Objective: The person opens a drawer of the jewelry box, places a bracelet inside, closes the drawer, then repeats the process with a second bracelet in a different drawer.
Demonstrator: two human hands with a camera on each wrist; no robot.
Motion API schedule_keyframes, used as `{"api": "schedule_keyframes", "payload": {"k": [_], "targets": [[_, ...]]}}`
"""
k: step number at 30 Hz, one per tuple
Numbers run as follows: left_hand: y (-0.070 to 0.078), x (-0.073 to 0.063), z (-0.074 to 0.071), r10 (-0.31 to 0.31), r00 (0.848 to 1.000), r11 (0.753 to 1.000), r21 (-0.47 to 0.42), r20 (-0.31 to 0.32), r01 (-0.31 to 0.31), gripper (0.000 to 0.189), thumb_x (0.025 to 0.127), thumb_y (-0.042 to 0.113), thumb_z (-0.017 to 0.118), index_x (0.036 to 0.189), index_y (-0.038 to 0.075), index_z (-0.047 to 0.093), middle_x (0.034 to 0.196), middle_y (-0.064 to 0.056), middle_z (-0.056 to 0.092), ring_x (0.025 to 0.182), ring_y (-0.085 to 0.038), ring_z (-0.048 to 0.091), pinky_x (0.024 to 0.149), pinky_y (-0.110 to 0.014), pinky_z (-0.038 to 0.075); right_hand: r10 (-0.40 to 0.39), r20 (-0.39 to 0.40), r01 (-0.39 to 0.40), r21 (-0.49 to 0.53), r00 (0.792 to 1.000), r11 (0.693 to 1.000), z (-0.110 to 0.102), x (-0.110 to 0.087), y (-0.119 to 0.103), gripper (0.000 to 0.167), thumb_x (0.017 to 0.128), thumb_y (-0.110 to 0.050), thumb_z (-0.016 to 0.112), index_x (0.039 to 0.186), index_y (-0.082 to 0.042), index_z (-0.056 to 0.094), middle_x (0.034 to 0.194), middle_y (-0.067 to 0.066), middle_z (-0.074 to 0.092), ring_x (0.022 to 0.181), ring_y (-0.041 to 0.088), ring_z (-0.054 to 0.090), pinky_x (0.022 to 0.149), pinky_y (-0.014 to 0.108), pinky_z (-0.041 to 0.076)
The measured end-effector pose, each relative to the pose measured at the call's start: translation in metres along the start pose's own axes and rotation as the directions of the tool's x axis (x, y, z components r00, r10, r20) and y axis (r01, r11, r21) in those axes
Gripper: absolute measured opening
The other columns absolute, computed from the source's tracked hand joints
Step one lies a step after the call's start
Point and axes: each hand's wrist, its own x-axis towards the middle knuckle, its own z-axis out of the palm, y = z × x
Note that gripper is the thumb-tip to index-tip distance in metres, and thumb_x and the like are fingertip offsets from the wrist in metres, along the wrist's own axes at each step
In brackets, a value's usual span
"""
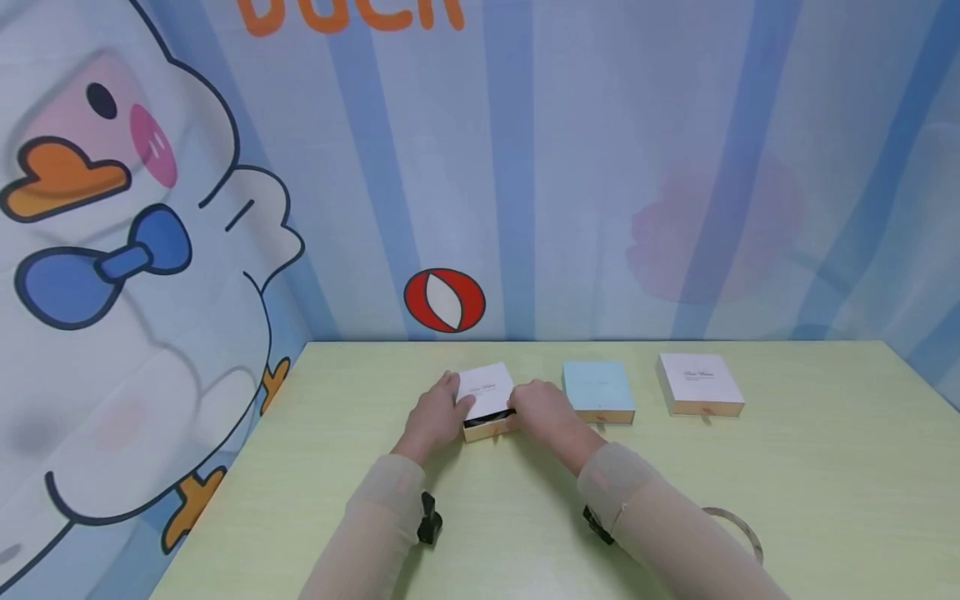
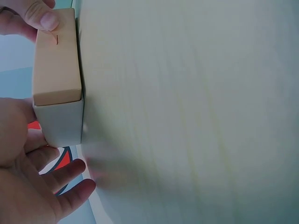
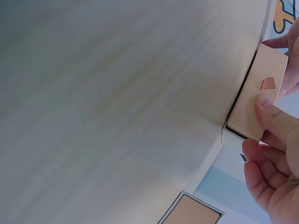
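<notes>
Just below the center of the head view, a person's left grip (image 1: 435,414) clasps a square white cardboard box (image 1: 483,388) on the pale yellow-green table (image 1: 352,387), apparently bracing it, while the right grip (image 1: 547,414) pinches its partly open, peach-colored drawer (image 1: 489,430) near the front corner.

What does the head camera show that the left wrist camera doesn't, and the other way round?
Only the head view shows the blue box, the white box at far right and the big printed duck. Only the left wrist view shows the held box's pale side and the left hand's palm. Both show that box, the left and right hand, table and printed ball.
</notes>
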Motion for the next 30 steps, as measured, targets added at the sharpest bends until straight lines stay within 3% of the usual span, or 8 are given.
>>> {"api": "schedule_keyframes", "payload": {"k": [6,15,22,30], "targets": [[0.0,0.001,0.0,0.005,1.0,1.0,0.007,-0.003,-0.005,0.062,0.098,0.034,0.049,0.148,0.004,0.029,0.157,-0.012,0.023,0.143,-0.03,0.027,0.114,-0.046,0.029,-0.001,-0.024,0.0,-0.035,1.0,0.999,0.002,0.001,0.0,0.02,0.079,-0.028,0.074,0.069,-0.012,0.069,0.07,0.001,0.067,0.055,0.01,0.046,0.053,0.025,0.038],[-0.001,0.002,0.001,0.0,1.0,1.0,0.004,0.002,0.0,0.062,0.098,0.036,0.048,0.149,0.006,0.028,0.157,-0.01,0.022,0.144,-0.029,0.025,0.115,-0.045,0.027,0.008,0.007,-0.007,-0.052,1.0,0.999,-0.001,0.003,-0.002,0.021,0.079,-0.029,0.074,0.07,-0.011,0.07,0.07,0.002,0.068,0.054,0.011,0.049,0.052,0.025,0.039],[0.0,0.002,-0.001,-0.013,1.0,1.0,0.001,0.011,0.013,0.062,0.098,0.035,0.049,0.149,0.006,0.027,0.157,-0.009,0.022,0.144,-0.027,0.023,0.115,-0.044,0.025,-0.064,0.015,0.065,-0.092,0.998,0.994,-0.005,0.006,0.0,0.01,0.078,-0.016,0.076,0.073,-0.009,0.072,0.072,0.004,0.069,0.059,0.012,0.048,0.056,0.026,0.042],[0.0,0.002,-0.001,-0.013,1.0,1.0,-0.003,0.018,0.013,0.063,0.098,0.035,0.049,0.149,0.006,0.027,0.158,-0.008,0.022,0.145,-0.027,0.022,0.116,-0.044,0.024,-0.053,0.051,0.056,-0.069,0.997,0.996,-0.004,0.01,0.004,0.012,0.078,-0.019,0.077,0.081,-0.008,0.075,0.077,0.004,0.071,0.062,0.012,0.05,0.059,0.027,0.044]]}}
